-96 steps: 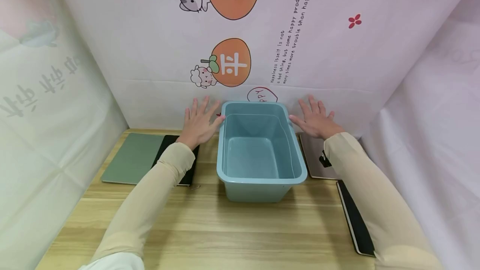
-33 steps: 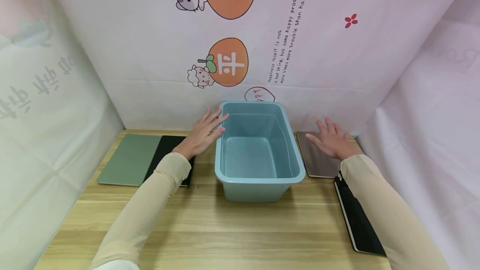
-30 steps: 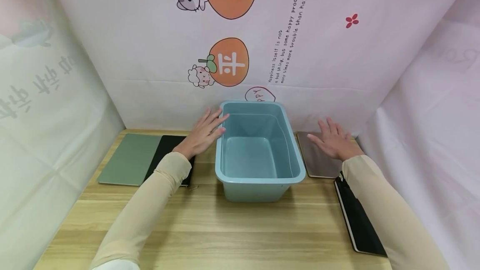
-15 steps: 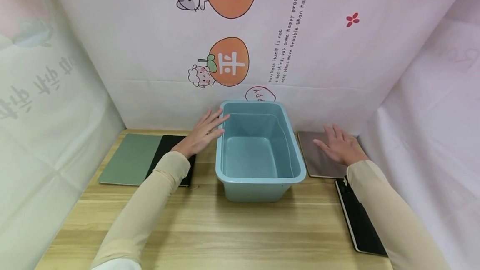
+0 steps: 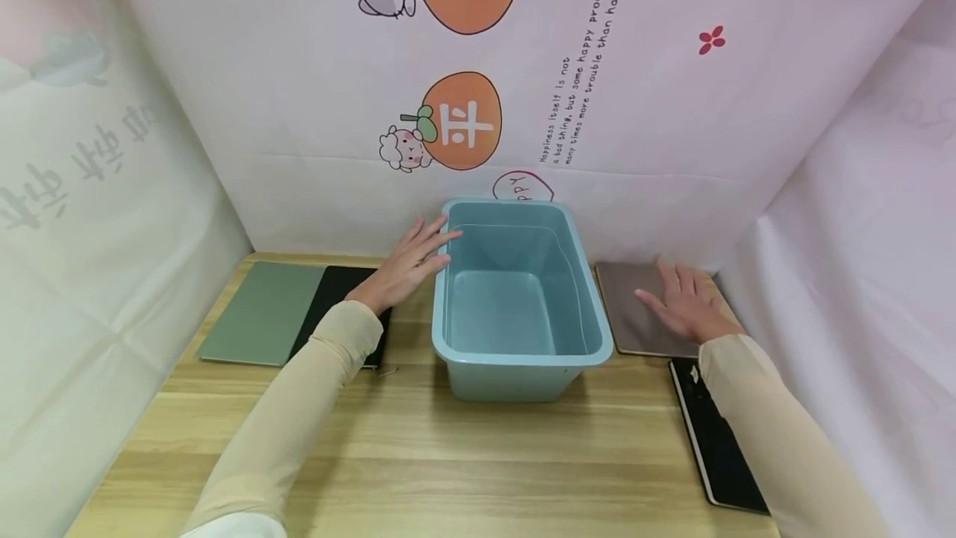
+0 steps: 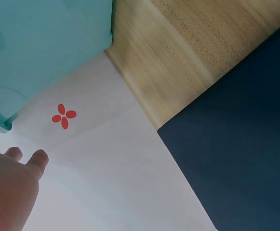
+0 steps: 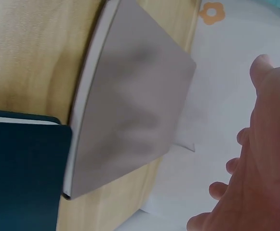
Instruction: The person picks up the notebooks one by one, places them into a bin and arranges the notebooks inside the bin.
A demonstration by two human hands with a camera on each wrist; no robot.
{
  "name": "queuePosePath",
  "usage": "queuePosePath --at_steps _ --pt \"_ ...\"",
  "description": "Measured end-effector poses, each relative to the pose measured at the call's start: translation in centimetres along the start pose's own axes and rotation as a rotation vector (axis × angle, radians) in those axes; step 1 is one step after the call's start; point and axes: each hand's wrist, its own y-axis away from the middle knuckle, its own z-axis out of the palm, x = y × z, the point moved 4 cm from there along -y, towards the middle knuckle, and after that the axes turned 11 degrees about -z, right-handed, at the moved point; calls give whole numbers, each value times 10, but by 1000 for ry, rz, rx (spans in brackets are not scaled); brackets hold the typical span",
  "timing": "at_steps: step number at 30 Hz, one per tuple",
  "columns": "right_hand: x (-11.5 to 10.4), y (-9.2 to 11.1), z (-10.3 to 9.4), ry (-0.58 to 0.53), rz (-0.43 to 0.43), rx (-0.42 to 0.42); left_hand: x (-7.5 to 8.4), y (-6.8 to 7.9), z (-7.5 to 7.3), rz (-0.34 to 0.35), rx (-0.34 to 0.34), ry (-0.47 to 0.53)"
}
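A light blue plastic basin (image 5: 508, 360) stands upright on the wooden table, with nothing inside. My left hand (image 5: 407, 266) is at its left rim, fingers spread and straight; whether they touch the rim I cannot tell. My right hand (image 5: 689, 303), fingers extended, hovers over a grey-brown notebook (image 7: 130, 101) and holds nothing. Below that notebook lies a black notebook (image 5: 720, 447), partly hidden by my right forearm. On the left, a green notebook (image 5: 261, 314) lies beside another black notebook (image 6: 241, 139), which my left arm partly covers in the head view.
White printed cloth walls (image 5: 635, 106) enclose the table at the back and both sides. The basin's far end is close to the back wall. Bare wood (image 5: 463, 471) shows in front of the basin.
My right hand has moved from beside the basin's rim rightward and nearer, over the grey-brown notebook. My left hand has come down slightly along the left rim. Basin and notebooks stay put.
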Motion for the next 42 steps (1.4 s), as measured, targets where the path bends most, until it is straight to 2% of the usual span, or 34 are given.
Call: queuePosePath --at_steps 8,16,26,37,42 --pt "3 3 18 6 13 -32 0 2 0 -1 -4 7" --pt "17 12 33 -32 43 -6 4 3 -2 6 -5 10" --pt "35 18 40 -46 105 -30 5 5 -2 7 -6 29" --pt "41 25 46 -34 124 -42 2 3 0 8 -13 32" --pt "46 20 51 -29 124 -53 5 5 -2 4 -8 30"
